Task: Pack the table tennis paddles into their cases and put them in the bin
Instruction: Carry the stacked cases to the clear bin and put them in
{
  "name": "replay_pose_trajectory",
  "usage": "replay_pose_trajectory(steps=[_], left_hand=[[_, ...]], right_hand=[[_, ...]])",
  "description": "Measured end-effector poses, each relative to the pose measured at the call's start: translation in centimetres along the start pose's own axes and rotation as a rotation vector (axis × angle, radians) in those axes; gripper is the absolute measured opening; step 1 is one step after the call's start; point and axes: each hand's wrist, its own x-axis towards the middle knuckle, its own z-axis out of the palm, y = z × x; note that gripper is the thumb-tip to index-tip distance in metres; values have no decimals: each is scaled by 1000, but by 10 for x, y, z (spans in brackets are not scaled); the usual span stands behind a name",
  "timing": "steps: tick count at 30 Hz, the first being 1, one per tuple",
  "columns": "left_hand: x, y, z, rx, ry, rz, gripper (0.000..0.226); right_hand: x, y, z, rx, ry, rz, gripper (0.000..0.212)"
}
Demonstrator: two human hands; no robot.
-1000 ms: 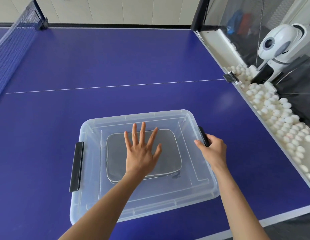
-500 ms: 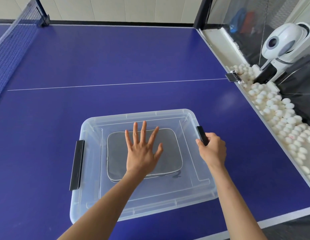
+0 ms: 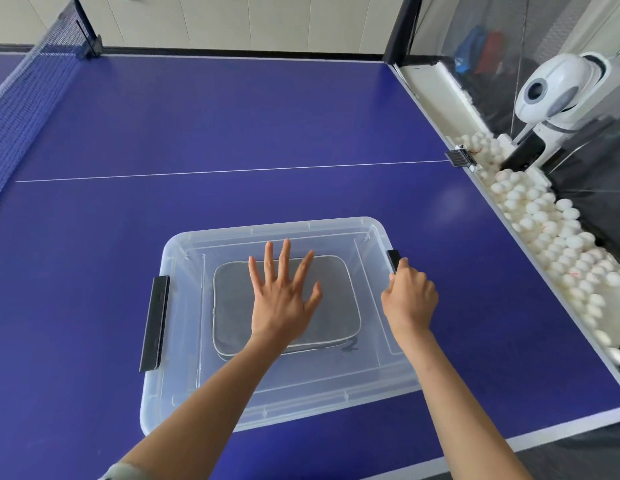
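Observation:
A clear plastic bin [image 3: 184,258] with its clear lid on stands on the blue table tennis table, near the front edge. Through the lid I see a grey zipped paddle case [image 3: 339,299] lying flat inside. My left hand [image 3: 284,299] rests flat on the lid, fingers spread, over the case. My right hand [image 3: 410,299] is curled around the black latch [image 3: 393,258] on the bin's right side. The matching black latch [image 3: 154,323] on the left side lies flat against the bin. No loose paddle is in view.
The net [image 3: 21,109] runs along the far left. A trough with several white balls [image 3: 543,230] lines the table's right edge, with a white ball machine [image 3: 557,95] behind it. A small clip [image 3: 460,157] sits on that edge.
My right hand has slid a little further over the right latch and closed more on it. My left hand stays flat on the lid. The bin has not moved.

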Motion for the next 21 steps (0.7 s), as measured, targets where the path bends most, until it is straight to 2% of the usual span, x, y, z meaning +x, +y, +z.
replay_pose_trajectory(steps=[3, 7, 11, 13, 15, 17, 21], left_hand=[[-4, -1, 0, 2, -10, 15, 60], [-13, -6, -2, 0, -16, 18, 60], [-15, -9, -13, -47, -29, 1, 59], [-21, -21, -16, -97, -9, -100, 59], [-34, -37, -15, -100, -6, -202, 61], [-45, -48, -12, -23, -7, -215, 64], [-42, -48, -7, 18, -23, -205, 67]], right_hand=[[-7, 2, 0, -49, 2, -19, 45], [-28, 7, 9, -109, -17, -132, 60], [-25, 4, 5, -47, -60, -225, 57], [-26, -6, 6, -11, -41, -373, 55], [-36, -24, 10, 159, -162, -492, 55], [-45, -38, 21, 221, -242, -514, 58], [-43, -44, 34, 38, -131, -514, 65]])
